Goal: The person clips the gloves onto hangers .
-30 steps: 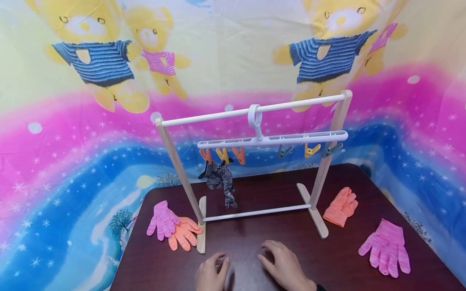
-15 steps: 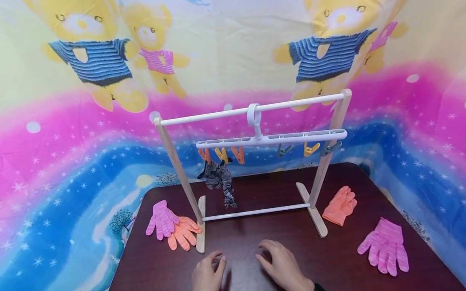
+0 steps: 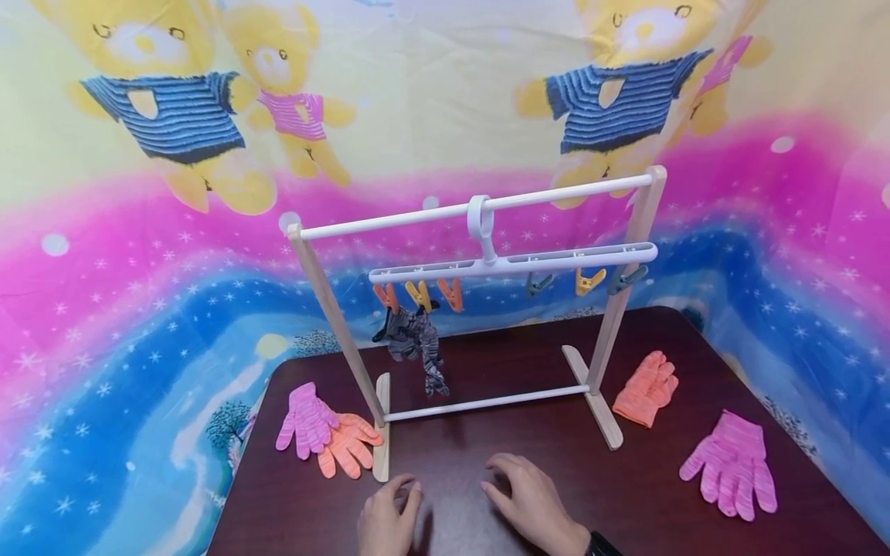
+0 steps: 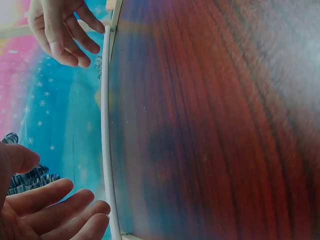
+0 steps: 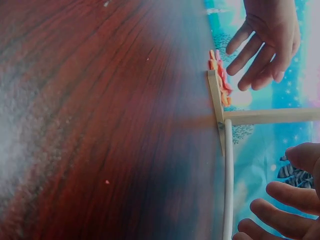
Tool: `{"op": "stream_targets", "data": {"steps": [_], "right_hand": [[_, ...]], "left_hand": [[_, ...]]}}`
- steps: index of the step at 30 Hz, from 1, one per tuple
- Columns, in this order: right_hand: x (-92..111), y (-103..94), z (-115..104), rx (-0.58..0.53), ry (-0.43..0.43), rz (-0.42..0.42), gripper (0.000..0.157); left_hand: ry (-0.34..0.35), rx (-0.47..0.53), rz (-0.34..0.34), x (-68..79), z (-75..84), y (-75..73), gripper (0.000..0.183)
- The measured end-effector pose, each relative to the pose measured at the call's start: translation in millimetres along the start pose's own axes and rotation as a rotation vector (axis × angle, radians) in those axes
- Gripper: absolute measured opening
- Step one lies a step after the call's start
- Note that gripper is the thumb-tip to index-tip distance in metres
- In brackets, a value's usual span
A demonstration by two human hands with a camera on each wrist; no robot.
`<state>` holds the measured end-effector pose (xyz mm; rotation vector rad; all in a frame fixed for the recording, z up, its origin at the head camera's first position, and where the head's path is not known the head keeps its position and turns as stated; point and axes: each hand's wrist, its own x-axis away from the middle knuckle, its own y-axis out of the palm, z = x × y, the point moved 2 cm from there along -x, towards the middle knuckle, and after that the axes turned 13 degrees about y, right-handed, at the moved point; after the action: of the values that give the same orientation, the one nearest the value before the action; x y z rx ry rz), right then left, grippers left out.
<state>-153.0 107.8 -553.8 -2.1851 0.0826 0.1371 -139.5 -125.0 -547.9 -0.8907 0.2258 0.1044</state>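
L hand point(image 3: 388, 519) & R hand point(image 3: 534, 500) are hovering nr rack point(image 3: 487, 403), fingers spaced apart.
Orange glove point(image 3: 344, 449) is lying ahead-left of L hand, touching rack's L foot point(image 3: 382, 455).

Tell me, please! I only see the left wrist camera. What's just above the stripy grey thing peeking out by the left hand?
Observer: In the head view, an orange clip and a yellow clip are just above the stripy grey thing.
Child: Ooh! Are there any pink gloves on the table?
Observer: Yes, two: one pink glove lies left of the rack, and another pink glove lies right of it.
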Motion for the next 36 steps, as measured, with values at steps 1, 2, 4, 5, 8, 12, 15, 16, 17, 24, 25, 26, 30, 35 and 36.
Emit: {"op": "stream_targets", "data": {"steps": [1, 2, 4, 5, 8, 12, 15, 16, 17, 24, 25, 26, 30, 35, 36], "right_hand": [[-1.0, 1.1, -0.5, 0.004, 0.0, -0.006, 0.022], [-2.1, 2.3, -1.1, 0.005, -0.002, -0.01, 0.022], [-4.4, 5.0, -2.5, 0.006, -0.008, -0.012, 0.022], [-5.6, 6.4, -3.4, 0.004, -0.012, -0.012, 0.022], [-8.5, 10.2, -7.5, -0.003, -0.03, -0.002, 0.022], [-11.9, 14.7, -14.3, -0.01, -0.057, 0.009, 0.023], [-15.7, 18.0, -19.0, -0.013, -0.067, -0.008, 0.023], [-17.0, 19.1, -20.5, -0.014, -0.067, -0.017, 0.024], [-18.3, 20.2, -21.8, -0.014, -0.067, -0.026, 0.024], [-23.9, 25.2, -30.0, -0.019, -0.089, -0.034, 0.026], [-25.0, 25.5, -31.2, -0.02, -0.094, -0.032, 0.026], [-26.2, 25.6, -32.5, -0.023, -0.099, -0.029, 0.026], [-30.6, 25.8, -37.1, -0.024, -0.11, -0.016, 0.027], [-33.3, 26.9, -42.9, -0.018, -0.127, -0.008, 0.026], [-33.8, 27.2, -44.3, -0.019, -0.129, -0.009, 0.026]], "left_hand": [[-0.001, -0.004, 0.004, -0.6, -0.8, -0.9, 0.019], [-0.002, -0.007, 0.009, -1.1, -1.5, -1.8, 0.019], [-0.004, -0.01, 0.016, -2.5, -3.1, -3.7, 0.019], [-0.005, -0.012, 0.019, -3.3, -3.8, -4.8, 0.019], [-0.007, -0.021, 0.03, -5.6, -6.6, -7.4, 0.02], [-0.021, -0.04, 0.03, -10.0, -10.1, -12.2, 0.02], [-0.033, -0.044, 0.04, -12.9, -13.5, -15.9, 0.02], [-0.036, -0.046, 0.046, -13.7, -15.0, -17.0, 0.02], [-0.037, -0.047, 0.051, -14.3, -16.5, -17.9, 0.02], [-0.032, -0.072, 0.084, -17.7, -28.8, -20.5, 0.02], [-0.029, -0.071, 0.089, -18.6, -30.3, -20.6, 0.02], [-0.025, -0.07, 0.096, -19.6, -31.7, -20.7, 0.02], [-0.007, -0.064, 0.123, -22.9, -36.4, -22.0, 0.02], [-0.018, -0.075, 0.133, -25.9, -42.0, -26.3, 0.022], [-0.023, -0.078, 0.134, -26.7, -43.2, -27.3, 0.022]]}}
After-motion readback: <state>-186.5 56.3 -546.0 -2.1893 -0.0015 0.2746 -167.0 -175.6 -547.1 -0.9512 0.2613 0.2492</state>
